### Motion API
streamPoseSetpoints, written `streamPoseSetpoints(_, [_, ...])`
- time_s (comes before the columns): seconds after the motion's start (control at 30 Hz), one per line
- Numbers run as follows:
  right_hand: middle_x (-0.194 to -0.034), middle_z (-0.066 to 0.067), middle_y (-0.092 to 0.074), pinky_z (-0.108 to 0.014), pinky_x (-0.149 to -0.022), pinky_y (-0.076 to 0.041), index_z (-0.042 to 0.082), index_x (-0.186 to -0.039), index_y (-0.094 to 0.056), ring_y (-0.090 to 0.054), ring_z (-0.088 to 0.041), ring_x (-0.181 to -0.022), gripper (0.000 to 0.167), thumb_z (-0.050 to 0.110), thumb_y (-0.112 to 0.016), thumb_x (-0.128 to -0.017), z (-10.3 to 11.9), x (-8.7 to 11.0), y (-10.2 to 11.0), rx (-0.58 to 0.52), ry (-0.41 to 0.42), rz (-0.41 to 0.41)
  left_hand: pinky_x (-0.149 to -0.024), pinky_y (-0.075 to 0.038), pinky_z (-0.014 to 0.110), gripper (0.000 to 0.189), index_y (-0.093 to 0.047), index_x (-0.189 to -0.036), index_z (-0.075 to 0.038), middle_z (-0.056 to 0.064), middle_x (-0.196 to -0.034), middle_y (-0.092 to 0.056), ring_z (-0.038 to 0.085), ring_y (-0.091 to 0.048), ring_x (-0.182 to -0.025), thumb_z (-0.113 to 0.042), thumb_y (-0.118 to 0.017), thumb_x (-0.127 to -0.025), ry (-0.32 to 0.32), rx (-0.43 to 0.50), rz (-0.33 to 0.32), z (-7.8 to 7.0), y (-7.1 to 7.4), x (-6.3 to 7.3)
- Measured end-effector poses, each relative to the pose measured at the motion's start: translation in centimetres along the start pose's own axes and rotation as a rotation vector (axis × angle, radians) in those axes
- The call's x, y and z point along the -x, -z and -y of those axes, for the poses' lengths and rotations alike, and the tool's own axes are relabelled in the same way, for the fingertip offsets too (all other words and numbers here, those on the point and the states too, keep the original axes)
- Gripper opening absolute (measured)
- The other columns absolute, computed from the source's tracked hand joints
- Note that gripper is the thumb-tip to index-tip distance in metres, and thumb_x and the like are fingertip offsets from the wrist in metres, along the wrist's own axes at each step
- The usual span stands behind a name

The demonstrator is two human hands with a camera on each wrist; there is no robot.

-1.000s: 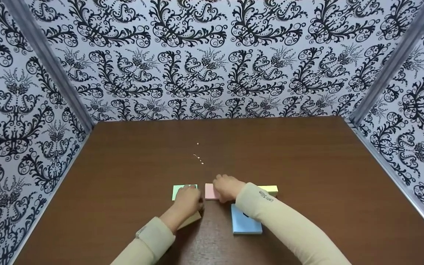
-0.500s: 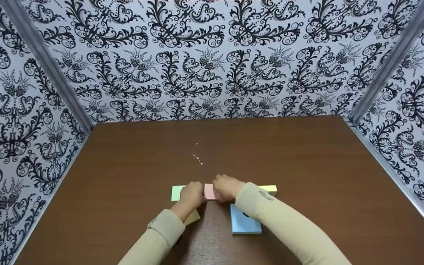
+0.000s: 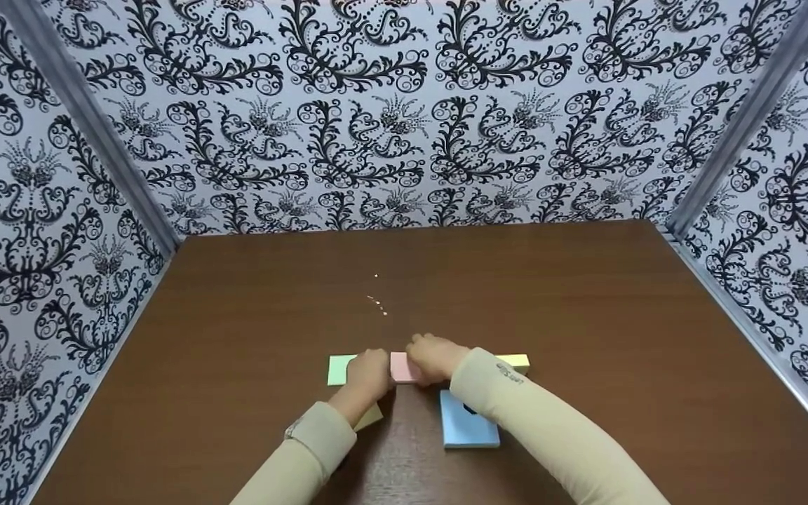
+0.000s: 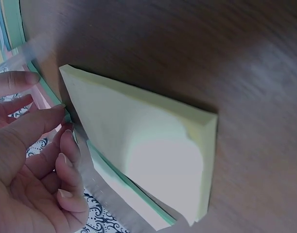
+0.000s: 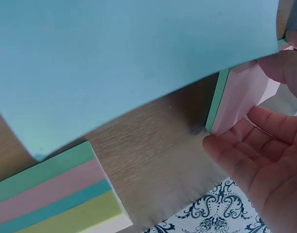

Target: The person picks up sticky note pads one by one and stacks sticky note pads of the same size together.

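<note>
A pink sticky note pad (image 3: 401, 368) with a green layer beneath lies between my hands. My right hand (image 3: 435, 358) grips its right side, thumb on one face and fingers round the edge, as the right wrist view shows on the pad (image 5: 241, 93). My left hand (image 3: 367, 374) pinches the pad's left edge between thumb and fingertips. Under the left wrist lies a pale yellow sticky note pad (image 4: 124, 121), partly covered in the head view. A green sticky note pad (image 3: 339, 370) shows behind the left hand. Below the right wrist is a blue sticky note pad (image 3: 468, 426).
A layered block of sticky notes (image 5: 48, 194) in green, pink, blue and yellow lies right of my right hand, mostly behind the sleeve in the head view. Small white specks (image 3: 378, 304) dot the brown table (image 3: 551, 280). Patterned walls (image 3: 404, 140) enclose it.
My left hand has shifted right, from over the green pad to the pink pad's left edge. The right hand keeps its grip there, almost still.
</note>
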State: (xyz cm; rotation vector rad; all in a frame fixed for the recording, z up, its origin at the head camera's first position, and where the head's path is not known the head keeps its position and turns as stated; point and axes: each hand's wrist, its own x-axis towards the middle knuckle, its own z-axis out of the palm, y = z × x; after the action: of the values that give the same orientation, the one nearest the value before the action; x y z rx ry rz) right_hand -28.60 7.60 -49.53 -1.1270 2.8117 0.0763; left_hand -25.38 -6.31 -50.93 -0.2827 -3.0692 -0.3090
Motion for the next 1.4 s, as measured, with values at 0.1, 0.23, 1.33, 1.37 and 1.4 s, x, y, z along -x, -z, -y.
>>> streamPoseSetpoints(0.1, [-0.083, -0.011, -0.055, -0.035, -0.070, -0.048, 0.001, -0.084, -0.062, -0.056, -0.026, -0.077, 0.017, 0.013, -0.065, -0.072, -0.1, -0.1, -0.1, -0.004, 0.016, -0.013, -0.058, -0.051, 0.038, 0.004, -0.066, -0.068, -0.006, 0.008, -0.073, -0.067, 0.026, -0.064, -0.068, -0.009, -0.067, -0.071, 0.005, -0.052, 0.010, -0.3, 0.0, 0.0])
streamPoseSetpoints(0.23, [-0.083, -0.010, -0.055, -0.033, -0.070, -0.048, 0.003, -0.083, -0.062, -0.054, -0.025, -0.077, 0.016, 0.013, -0.066, -0.071, -0.2, -0.1, -0.3, -0.008, 0.021, -0.008, -0.059, -0.051, 0.038, 0.005, -0.066, -0.069, -0.006, 0.008, -0.073, -0.067, 0.026, -0.064, -0.070, -0.009, -0.065, -0.072, 0.011, -0.081, 0.004, -0.4, -0.3, -0.1])
streamPoseSetpoints(1.33, [-0.083, -0.010, -0.052, -0.035, -0.067, -0.047, -0.001, -0.090, -0.061, -0.049, -0.022, -0.073, 0.020, 0.013, -0.063, -0.076, -0.2, 0.4, -0.2, -0.032, -0.011, 0.003, -0.066, -0.044, 0.044, 0.053, -0.054, -0.085, 0.003, 0.011, -0.075, -0.049, 0.026, -0.048, -0.070, -0.038, -0.079, -0.062, -0.148, -0.068, 0.135, 6.1, 2.1, 7.4])
streamPoseSetpoints(1.37, [-0.083, -0.010, -0.052, -0.035, -0.067, -0.047, -0.001, -0.090, -0.061, -0.049, -0.022, -0.073, 0.020, 0.013, -0.063, -0.076, -0.2, 0.4, -0.2, -0.035, -0.012, 0.004, -0.066, -0.044, 0.043, 0.052, -0.054, -0.083, 0.002, 0.010, -0.074, -0.050, 0.026, -0.049, -0.070, -0.039, -0.078, -0.062, -0.169, -0.085, 0.136, 6.1, 2.1, 7.3])
streamPoseSetpoints(1.4, [-0.083, -0.010, -0.052, -0.035, -0.066, -0.047, -0.001, -0.090, -0.061, -0.049, -0.022, -0.073, 0.019, 0.013, -0.063, -0.076, -0.1, 0.4, -0.3, -0.037, -0.013, 0.004, -0.067, -0.045, 0.042, 0.052, -0.054, -0.083, 0.002, 0.010, -0.074, -0.050, 0.026, -0.049, -0.069, -0.040, -0.077, -0.062, -0.190, -0.102, 0.138, 6.2, 2.1, 7.2])
